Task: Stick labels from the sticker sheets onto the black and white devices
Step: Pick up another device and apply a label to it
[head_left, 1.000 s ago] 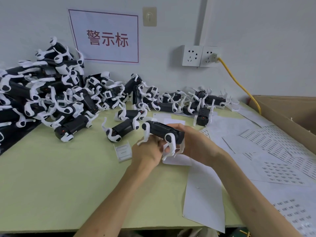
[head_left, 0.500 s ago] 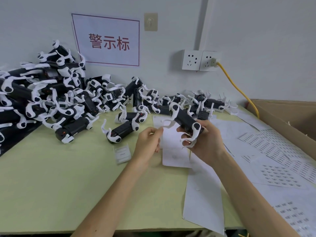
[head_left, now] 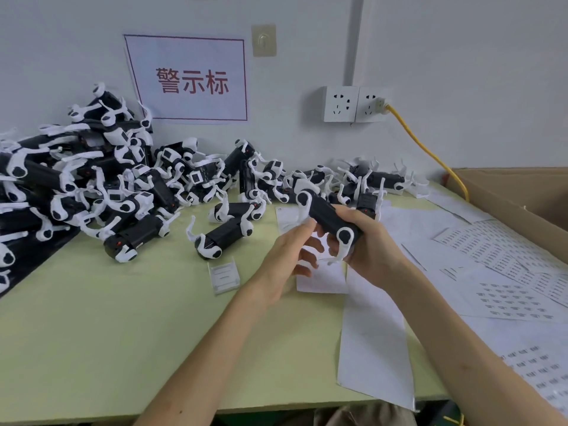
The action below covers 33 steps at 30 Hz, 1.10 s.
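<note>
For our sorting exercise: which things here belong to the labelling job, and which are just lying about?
Job: held device, device pile, sticker sheets.
Lying about: wall sign, sockets, yellow cable, cardboard box, clear plastic holder.

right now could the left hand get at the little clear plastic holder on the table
Probably yes: the left hand looks empty and hovers just right of the clear plastic holder, with only bare table between them. The right hand grips the device, off to the side.
</note>
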Tool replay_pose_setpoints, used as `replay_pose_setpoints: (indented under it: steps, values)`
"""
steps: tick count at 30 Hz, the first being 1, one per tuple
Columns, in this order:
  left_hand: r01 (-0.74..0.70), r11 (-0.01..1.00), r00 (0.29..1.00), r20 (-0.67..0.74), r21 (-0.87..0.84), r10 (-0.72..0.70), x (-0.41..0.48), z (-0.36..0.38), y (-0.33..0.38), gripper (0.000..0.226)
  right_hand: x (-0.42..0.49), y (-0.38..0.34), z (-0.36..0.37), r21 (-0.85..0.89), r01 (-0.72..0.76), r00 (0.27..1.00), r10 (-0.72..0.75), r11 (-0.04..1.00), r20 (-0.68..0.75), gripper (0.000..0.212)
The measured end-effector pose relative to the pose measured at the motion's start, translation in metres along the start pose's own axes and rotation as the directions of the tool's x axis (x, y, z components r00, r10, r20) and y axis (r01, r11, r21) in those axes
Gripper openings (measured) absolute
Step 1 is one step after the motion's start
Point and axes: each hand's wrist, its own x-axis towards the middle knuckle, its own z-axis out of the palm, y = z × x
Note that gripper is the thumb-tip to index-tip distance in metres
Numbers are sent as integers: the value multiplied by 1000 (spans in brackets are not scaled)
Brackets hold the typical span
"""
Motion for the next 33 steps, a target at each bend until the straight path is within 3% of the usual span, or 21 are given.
replay_pose_setpoints:
  steps: [4,8,10,14,17,20,24,28,33]
  values:
    - [20,1000,999,-31,1,-20,2,5,-3,36,0,3,8,-78,-37,997,32,996,-63,47]
    - [-15,1000,999,-45,3,15,0,6,-6,36,-3,2,11,-190,-4,993,-19,982,-116,17]
    - [-30,1000,999,-21,2,31,-2,5,-6,35,-4,1,10,-215,19,993,-44,976,-111,18]
    - [-54,998,998,-42,21,54,-2,6,-5,40,-6,0,11,-217,44,995,-63,975,-81,24]
    - [-67,995,995,-65,69,71,-2,5,-6,23,-7,0,12,-206,70,993,-87,976,-76,27]
    - [-77,989,995,-53,128,85,0,4,-9,36,-7,-1,12,-191,71,992,-89,979,-86,29]
    - [-96,982,994,-27,161,101,-2,5,-5,27,-6,-2,11,-186,52,992,-72,981,-101,31]
    - [-119,974,993,0,195,121,-2,4,-6,32,-4,0,9,-202,34,988,-62,979,-139,34]
    - [-70,995,997,-16,74,71,-4,5,-3,31,0,3,7,-167,14,986,-41,986,-161,29]
